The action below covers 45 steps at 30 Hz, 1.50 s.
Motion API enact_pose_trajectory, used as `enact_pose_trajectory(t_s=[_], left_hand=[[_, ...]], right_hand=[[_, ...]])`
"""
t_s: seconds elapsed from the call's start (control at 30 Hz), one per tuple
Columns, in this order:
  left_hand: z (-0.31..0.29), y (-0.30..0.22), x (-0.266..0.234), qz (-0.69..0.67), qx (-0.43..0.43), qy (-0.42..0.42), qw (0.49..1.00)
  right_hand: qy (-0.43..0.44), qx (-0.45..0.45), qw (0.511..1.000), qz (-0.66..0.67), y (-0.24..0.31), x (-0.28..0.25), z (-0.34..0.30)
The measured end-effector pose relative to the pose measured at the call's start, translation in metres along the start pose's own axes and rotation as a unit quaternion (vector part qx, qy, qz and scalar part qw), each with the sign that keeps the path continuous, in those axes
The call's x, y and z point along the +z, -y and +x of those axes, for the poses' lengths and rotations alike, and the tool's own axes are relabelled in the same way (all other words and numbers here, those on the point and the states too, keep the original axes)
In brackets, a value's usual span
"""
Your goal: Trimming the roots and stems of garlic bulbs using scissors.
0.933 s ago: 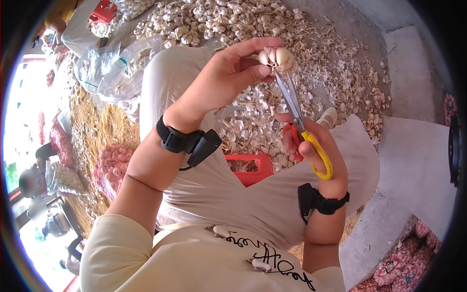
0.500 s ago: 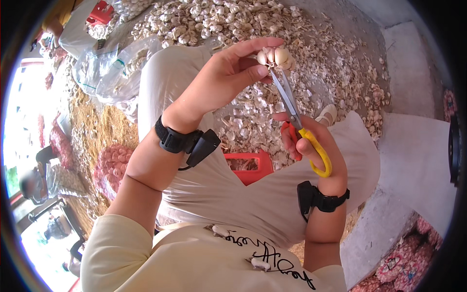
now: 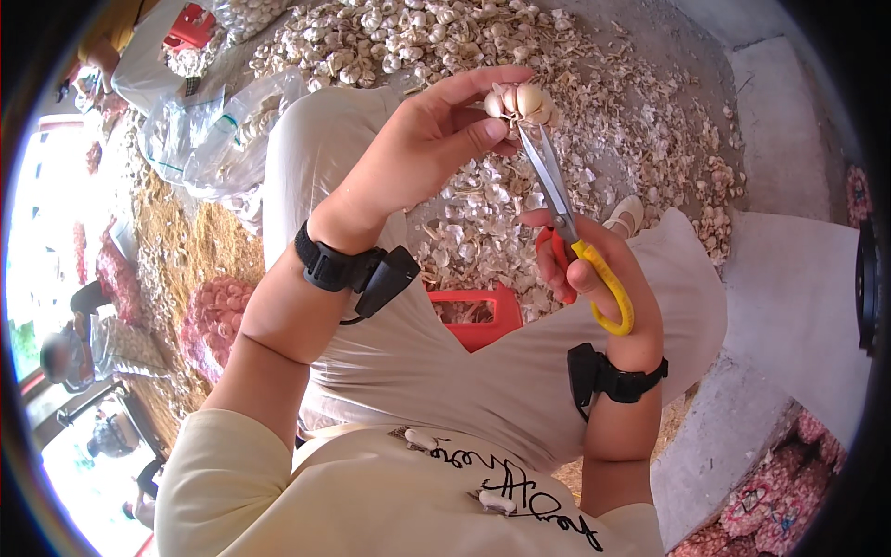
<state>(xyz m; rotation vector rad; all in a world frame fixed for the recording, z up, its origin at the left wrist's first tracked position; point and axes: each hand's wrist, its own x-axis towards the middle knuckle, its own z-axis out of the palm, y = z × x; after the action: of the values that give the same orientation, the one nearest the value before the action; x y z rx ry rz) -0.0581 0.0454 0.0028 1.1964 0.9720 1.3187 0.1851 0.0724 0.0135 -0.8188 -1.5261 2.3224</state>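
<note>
Between the thumb and fingers of my left hand (image 3: 436,130) is a garlic bulb (image 3: 522,104), its cloves pale and bulging apart. My right hand (image 3: 594,260) is closed round the handles of a pair of scissors (image 3: 558,200), one loop yellow and the other red. The steel blades point up at the underside of the bulb, slightly parted, with their tips at its base. I cannot tell whether the tips touch it. Each forearm wears a black strap with a small black device.
A heap of garlic bulbs (image 3: 399,37) lies at the far side, with loose skins (image 3: 483,213) scattered nearer. The red plastic edge (image 3: 506,320) of something shows between my knees. Clear plastic bags (image 3: 232,139) and a pink net sack (image 3: 215,320) stand at left; more net sacks (image 3: 775,501) sit lower right.
The garlic bulb and my left hand have shifted slightly left and up. The scissor blades have spread a little wider; the right hand has hardly moved.
</note>
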Motion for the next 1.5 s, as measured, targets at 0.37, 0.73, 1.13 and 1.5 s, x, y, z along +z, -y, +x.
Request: enact_pose_trajectory(t_s=[0.37, 0.73, 1.13, 1.5], left_hand=[[0.001, 0.0, 0.003, 0.01, 0.004, -0.009, 1.0], [0.0, 0.001, 0.005, 0.019, 0.025, 0.004, 0.999], [0.001, 0.001, 0.007, 0.012, 0.042, -0.007, 0.999], [0.0, 0.001, 0.005, 0.087, 0.005, -0.008, 0.996]], right_hand=[[0.005, -0.011, 1.0, -0.007, -0.002, -0.002, 0.0], [0.001, -0.031, 0.999, -0.023, -0.003, 0.0, 0.0], [0.011, -0.012, 0.999, 0.036, -0.005, 0.005, 0.0], [-0.06, 0.018, 0.996, -0.059, -0.006, 0.004, 0.003]])
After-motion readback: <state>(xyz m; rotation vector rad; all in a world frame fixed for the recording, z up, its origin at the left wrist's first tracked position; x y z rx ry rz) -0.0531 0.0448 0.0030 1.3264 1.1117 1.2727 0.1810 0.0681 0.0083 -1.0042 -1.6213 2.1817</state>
